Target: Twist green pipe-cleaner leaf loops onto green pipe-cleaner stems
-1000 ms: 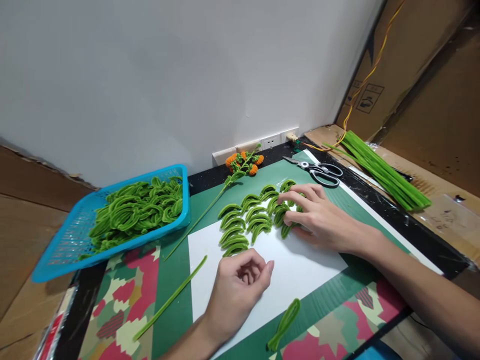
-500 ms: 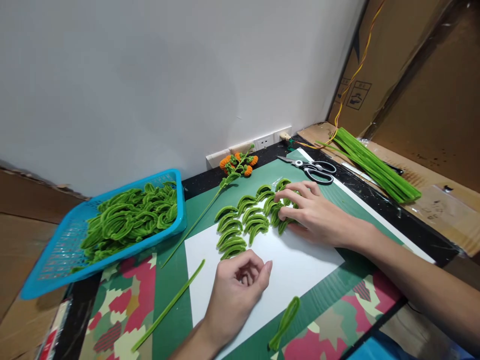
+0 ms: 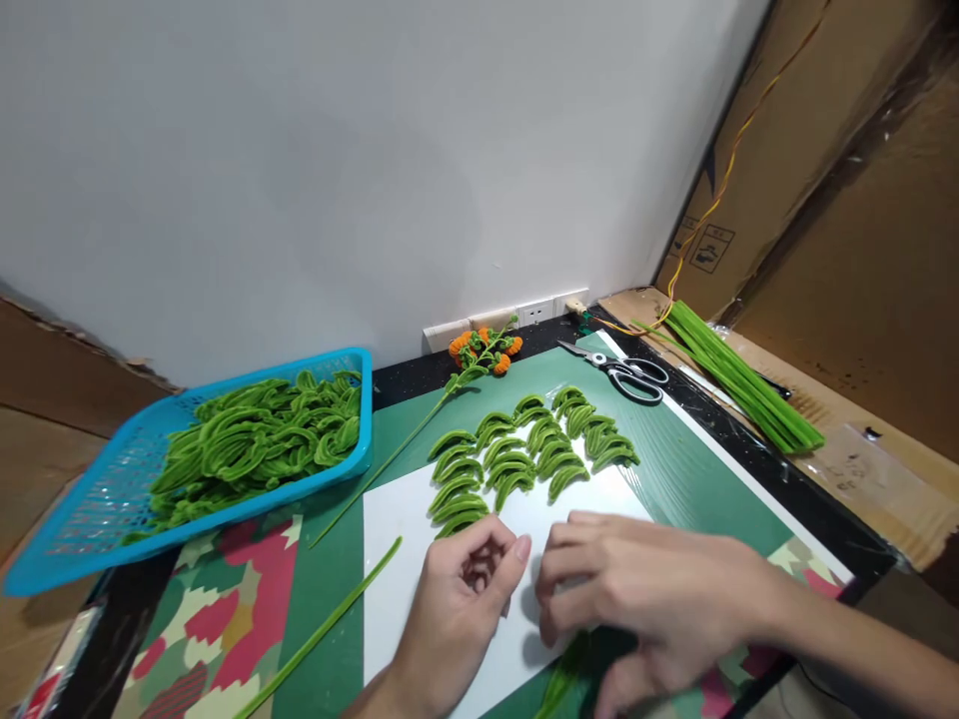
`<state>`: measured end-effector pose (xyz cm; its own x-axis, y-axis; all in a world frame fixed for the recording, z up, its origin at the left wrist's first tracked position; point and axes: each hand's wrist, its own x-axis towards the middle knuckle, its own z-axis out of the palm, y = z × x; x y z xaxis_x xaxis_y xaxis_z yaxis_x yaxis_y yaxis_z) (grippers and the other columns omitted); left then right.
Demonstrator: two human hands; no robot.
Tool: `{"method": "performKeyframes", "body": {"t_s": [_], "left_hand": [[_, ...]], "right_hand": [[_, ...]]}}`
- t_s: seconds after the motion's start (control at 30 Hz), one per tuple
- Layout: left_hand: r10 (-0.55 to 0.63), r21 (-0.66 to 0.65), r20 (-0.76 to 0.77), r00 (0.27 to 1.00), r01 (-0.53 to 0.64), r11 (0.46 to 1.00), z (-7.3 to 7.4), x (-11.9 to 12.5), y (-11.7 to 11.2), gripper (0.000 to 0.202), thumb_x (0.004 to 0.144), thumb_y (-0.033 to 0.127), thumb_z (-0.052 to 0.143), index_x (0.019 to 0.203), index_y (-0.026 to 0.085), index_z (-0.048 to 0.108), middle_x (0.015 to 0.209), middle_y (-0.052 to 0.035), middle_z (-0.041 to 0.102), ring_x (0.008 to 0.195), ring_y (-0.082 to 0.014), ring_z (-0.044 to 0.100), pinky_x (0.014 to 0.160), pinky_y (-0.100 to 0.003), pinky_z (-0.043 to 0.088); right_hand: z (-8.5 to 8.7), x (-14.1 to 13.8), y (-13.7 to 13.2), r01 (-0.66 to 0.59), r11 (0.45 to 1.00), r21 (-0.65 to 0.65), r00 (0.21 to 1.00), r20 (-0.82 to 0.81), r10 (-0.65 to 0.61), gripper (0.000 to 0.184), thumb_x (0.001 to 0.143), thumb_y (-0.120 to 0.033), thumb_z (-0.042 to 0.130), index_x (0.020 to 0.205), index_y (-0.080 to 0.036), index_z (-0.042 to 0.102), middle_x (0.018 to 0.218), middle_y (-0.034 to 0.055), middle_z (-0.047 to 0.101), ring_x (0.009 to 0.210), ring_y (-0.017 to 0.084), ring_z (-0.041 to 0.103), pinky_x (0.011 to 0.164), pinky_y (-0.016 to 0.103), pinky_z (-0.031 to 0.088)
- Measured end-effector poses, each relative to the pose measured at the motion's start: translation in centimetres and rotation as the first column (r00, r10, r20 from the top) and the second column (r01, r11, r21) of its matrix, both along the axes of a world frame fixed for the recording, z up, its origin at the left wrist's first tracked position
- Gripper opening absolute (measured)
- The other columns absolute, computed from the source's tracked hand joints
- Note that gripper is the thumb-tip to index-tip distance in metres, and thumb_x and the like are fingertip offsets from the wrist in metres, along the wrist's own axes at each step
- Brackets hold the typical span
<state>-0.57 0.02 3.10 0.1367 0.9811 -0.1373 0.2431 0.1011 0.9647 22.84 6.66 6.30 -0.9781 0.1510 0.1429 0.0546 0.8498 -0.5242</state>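
My left hand rests on the white paper with its fingers curled in and the thumb against them; nothing shows inside. To its right, my right hand hovers low with fingers bent and apart, slightly blurred. A folded green pipe-cleaner loop lies beneath it, partly covered by the hand. Beyond both hands, several curved green pipe-cleaner leaves lie in rows across the paper and green mat. One straight green pipe cleaner lies left of my left hand.
A blue basket full of green pipe-cleaner loops stands at left. Toward the wall are an orange-flowered stem and scissors. A bundle of green pipe cleaners lies at right, near a yellow-red cord.
My right hand has left the leaf rows and come toward me, over the folded loop. My left hand stays curled in nearly the same place. The view has shifted slightly.
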Motion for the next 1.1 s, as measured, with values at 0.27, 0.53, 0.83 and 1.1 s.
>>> {"method": "performKeyframes", "body": {"t_s": [0.27, 0.53, 0.83, 1.1], "left_hand": [[-0.070, -0.088, 0.063, 0.996, 0.075, 0.993, 0.5, 0.1, 0.0, 0.045, 0.111, 0.055, 0.050, 0.084, 0.020, 0.059, 0.057, 0.0062, 0.051, 0.049, -0.0108, 0.041, 0.049, -0.022, 0.032], [-0.275, 0.066, -0.084, 0.958, 0.280, 0.958, 0.4, 0.1, -0.2, 0.034, 0.105, 0.052, 0.062, 0.111, 0.021, 0.075, 0.086, 0.0009, 0.068, 0.070, -0.0146, 0.055, 0.066, -0.025, 0.041], [-0.262, 0.005, -0.020, 0.965, 0.263, 0.965, 0.1, 0.6, -0.2, 0.026, 0.109, 0.039, 0.056, 0.107, 0.020, 0.074, 0.077, 0.0014, 0.075, 0.068, -0.0150, 0.066, 0.069, -0.024, 0.044], [-0.233, -0.038, -0.037, 0.972, 0.232, 0.972, 0.6, 0.2, -0.3, 0.012, 0.100, 0.031, 0.065, 0.101, 0.020, 0.070, 0.075, 0.0031, 0.067, 0.061, -0.0136, 0.053, 0.059, -0.026, 0.036]], "right_hand": [[-2.2, 0.1, -3.1, 0.149, 0.989, -0.021, 0.989, 0.012, -0.149, 0.011, 0.111, -0.027, 0.060, 0.108, -0.021, 0.069, 0.104, 0.0036, 0.072, 0.099, 0.020, 0.062, 0.088, 0.032, 0.048], [-2.6, 1.4, -2.8, 0.458, 0.840, -0.290, 0.840, -0.167, -0.516, 0.007, 0.110, -0.021, 0.059, 0.106, -0.023, 0.065, 0.092, 0.0010, 0.072, 0.081, 0.016, 0.066, 0.074, 0.026, 0.050], [-1.7, 1.9, -0.6, 0.371, 0.916, -0.154, 0.916, -0.099, -0.388, 0.014, 0.112, -0.018, 0.056, 0.118, -0.025, 0.068, 0.091, -0.0003, 0.072, 0.076, 0.015, 0.066, 0.068, 0.027, 0.050], [2.9, 1.3, 2.4, 0.243, 0.969, -0.049, 0.970, -0.020, -0.244, 0.016, 0.112, -0.019, 0.058, 0.118, -0.024, 0.071, 0.091, 0.0009, 0.071, 0.079, 0.014, 0.066, 0.068, 0.027, 0.048]]}}
